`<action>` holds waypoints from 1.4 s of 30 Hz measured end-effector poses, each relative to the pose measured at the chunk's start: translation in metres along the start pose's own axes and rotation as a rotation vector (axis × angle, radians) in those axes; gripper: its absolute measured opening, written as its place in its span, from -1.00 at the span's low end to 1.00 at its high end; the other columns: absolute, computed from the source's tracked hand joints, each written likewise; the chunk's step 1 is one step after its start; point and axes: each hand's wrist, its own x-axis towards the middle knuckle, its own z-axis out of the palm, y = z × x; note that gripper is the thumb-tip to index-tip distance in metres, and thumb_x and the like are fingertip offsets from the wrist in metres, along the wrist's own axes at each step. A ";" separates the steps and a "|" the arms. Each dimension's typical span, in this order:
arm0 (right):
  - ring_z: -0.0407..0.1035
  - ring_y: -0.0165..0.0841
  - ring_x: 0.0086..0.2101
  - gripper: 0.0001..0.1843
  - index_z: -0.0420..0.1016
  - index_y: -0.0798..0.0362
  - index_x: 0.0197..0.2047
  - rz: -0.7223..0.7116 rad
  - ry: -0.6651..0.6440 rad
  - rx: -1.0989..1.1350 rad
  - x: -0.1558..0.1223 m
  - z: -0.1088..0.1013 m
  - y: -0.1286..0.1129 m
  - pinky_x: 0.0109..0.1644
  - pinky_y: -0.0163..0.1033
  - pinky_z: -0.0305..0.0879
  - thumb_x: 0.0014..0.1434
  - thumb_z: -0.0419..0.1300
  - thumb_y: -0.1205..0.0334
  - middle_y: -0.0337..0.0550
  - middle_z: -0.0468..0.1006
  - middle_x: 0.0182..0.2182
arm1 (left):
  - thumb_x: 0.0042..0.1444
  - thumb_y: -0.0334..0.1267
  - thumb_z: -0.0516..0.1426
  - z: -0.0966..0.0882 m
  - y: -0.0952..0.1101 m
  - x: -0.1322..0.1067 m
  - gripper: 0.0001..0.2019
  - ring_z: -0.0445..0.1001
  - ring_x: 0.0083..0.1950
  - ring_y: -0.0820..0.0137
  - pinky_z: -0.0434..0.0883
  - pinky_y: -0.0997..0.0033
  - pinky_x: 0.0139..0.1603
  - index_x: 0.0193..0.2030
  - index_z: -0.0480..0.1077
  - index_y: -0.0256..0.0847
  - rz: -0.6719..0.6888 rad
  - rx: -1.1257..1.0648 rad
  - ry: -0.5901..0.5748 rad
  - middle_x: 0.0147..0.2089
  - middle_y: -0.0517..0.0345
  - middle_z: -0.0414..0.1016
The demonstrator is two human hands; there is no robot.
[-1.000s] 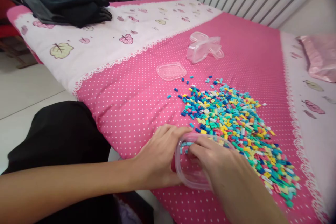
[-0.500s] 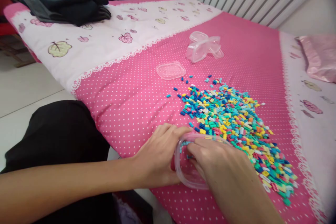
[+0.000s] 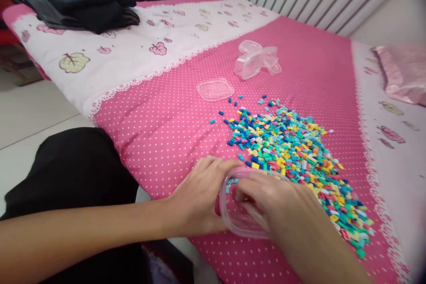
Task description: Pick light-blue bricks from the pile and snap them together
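Note:
A clear plastic container (image 3: 244, 226) is tilted with its mouth toward me at the near edge of the bed. My left hand (image 3: 203, 199) is closed around the container's left side, thumb below and fingers above. Inside the mouth is my right hand (image 3: 269, 199), its fingers curled in a pinch with a bit of teal brick showing at the tips. A few light-blue bricks (image 3: 230, 182) lie in the container along its upper left wall. Just beyond spreads a pile of small multicoloured building bricks (image 3: 293, 142), partly hidden by my right hand.
A clear lid (image 3: 215, 89) lies flat beyond the pile's left end, with more clear containers and lids (image 3: 256, 60) behind it. Dark folded clothes (image 3: 89, 9) rest at the far left of the bed. A shiny pink pillow (image 3: 404, 73) sits at the right.
My right hand has shifted slightly inside the container, and its fingers are more curled. My left hand keeps its hold. The whole view has moved a little.

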 end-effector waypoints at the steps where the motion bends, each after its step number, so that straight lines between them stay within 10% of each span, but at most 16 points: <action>1: 0.54 -0.27 -0.49 -0.67 0.49 -0.06 -0.44 0.024 -0.008 -0.001 0.000 0.003 -0.002 -0.47 -0.20 0.10 0.05 0.09 0.58 -0.29 0.63 -0.46 | -0.02 0.07 0.44 0.000 0.000 0.000 -0.12 0.48 0.05 0.13 0.46 0.09 0.07 0.33 0.09 -0.04 0.001 -0.003 0.001 0.15 0.02 0.47; 26: 0.54 -0.25 -0.31 -0.77 0.57 -0.01 -0.34 0.132 -0.014 -0.133 -0.001 0.013 -0.016 -0.19 -0.19 0.34 0.11 0.22 0.54 -0.17 0.71 -0.27 | -0.01 0.06 0.43 -0.003 0.000 0.000 -0.11 0.47 0.07 0.08 0.47 0.02 0.08 0.34 0.08 -0.06 -0.028 -0.024 -0.022 0.15 -0.03 0.46; 42: 0.59 -0.24 -0.39 -0.64 0.64 -0.01 -0.25 0.043 0.014 -0.134 -0.003 -0.005 -0.010 -0.40 -0.24 0.40 0.06 0.13 0.58 -0.16 0.73 -0.29 | 0.00 0.09 0.41 -0.002 -0.001 0.000 -0.10 0.49 0.10 0.05 0.48 0.00 0.10 0.37 0.07 -0.02 -0.014 -0.026 -0.009 0.19 -0.04 0.45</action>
